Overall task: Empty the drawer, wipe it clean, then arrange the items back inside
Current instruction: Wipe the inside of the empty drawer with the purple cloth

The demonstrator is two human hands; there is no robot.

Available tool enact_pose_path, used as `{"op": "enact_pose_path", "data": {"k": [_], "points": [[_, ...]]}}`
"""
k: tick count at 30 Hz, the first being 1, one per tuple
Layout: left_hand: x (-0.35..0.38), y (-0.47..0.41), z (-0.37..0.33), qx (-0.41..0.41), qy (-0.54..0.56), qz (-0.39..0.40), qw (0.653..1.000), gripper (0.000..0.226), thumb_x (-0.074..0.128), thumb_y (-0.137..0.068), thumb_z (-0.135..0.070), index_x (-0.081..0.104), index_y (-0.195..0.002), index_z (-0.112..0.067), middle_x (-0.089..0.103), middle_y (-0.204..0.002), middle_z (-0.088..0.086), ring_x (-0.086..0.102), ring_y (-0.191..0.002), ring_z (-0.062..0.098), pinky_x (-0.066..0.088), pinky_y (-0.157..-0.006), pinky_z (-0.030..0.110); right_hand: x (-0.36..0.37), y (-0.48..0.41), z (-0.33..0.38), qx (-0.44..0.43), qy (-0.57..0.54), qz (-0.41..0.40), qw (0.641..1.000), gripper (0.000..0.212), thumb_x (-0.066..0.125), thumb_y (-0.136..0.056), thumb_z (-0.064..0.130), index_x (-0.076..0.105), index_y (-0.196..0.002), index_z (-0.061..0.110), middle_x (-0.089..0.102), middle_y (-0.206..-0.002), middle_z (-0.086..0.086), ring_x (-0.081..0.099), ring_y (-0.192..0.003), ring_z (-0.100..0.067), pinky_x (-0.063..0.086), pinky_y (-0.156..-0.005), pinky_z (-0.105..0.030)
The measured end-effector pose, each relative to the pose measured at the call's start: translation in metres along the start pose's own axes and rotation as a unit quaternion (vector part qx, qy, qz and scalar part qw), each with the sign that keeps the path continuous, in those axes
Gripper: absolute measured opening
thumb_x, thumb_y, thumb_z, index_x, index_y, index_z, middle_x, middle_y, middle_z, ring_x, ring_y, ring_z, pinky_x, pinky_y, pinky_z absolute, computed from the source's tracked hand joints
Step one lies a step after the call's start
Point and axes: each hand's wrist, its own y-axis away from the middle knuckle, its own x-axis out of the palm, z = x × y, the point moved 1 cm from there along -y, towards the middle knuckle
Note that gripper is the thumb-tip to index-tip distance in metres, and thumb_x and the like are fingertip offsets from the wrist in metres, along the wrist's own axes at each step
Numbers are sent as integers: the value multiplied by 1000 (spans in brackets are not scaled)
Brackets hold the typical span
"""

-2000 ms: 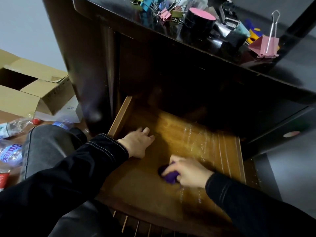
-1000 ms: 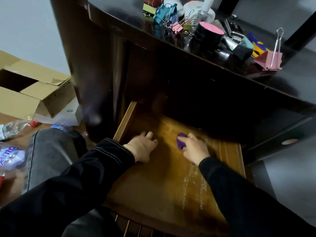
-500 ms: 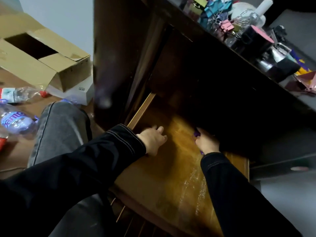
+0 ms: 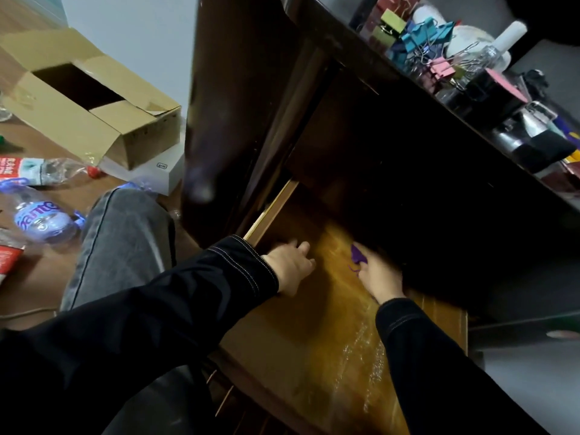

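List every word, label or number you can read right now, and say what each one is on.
"Santé", or close to it, white script partly wrapped out of view: on the purple label of the crushed plastic bottle on the floor.
White characters on the red label of the second bottle: too blurred to read.
Small grey mark on the white box under the cardboard box: too small to read.
Items on the desk top: no readable text.

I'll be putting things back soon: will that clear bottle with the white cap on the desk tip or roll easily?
The bottle stands upright and looks slim, so it probably tips easily. Its round body would likely roll once down. Clear and seemingly empty, probably light; clips crowd it.
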Motion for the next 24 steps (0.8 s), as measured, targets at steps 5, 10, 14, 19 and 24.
{"op": "enact_pose_path", "data": {"k": [5,10,14,19,24], "points": [[0,-1,-1,-1,-9,2,1000,82,61,-91,-9,15,-159,-19,15,-158,16,20,-147,42,51,-98,43,16,16,-38,-111,23,-50,992,58,62,-97,15,45,-149,36,54,-140,-3,62,-115,-23,55,-90,-33],[0,-1,-1,-6,-9,8,1000,81,62,-90,-10,18,-158,-19,14,-159,16,19,-147,42,51,-99,44,-4,-16,-28,76,-28,33,996,38,43,-104,21,54,-141,19,65,-128,-12,68,-106,-29,57,-89,-42],[-1,0,-1,-4,-12,13,1000,82,61,-90,-9,16,-158,-19,15,-158,16,18,-148,43,51,-100,46,19,49,-9,-72,-6,-63,995,63,65,-95,14,43,-150,35,45,-145,0,58,-119,-24,52,-98,-33],[-3,3,-2,4,-20,9,1000,80,61,-90,-11,19,-158,-18,24,-151,15,31,-140,41,52,-95,43,33,78,-27,-148,-37,-47,987,61,67,-92,10,51,-143,40,48,-130,10,61,-104,-15,51,-82,-17],[-1,3,0,5,-15,8,1000,79,62,-89,-10,23,-157,-17,27,-147,13,32,-138,39,53,-94,41,1,22,-29,-29,-22,-68,997,51,57,-100,18,50,-145,39,60,-137,0,63,-114,-22,53,-92,-30]]}}
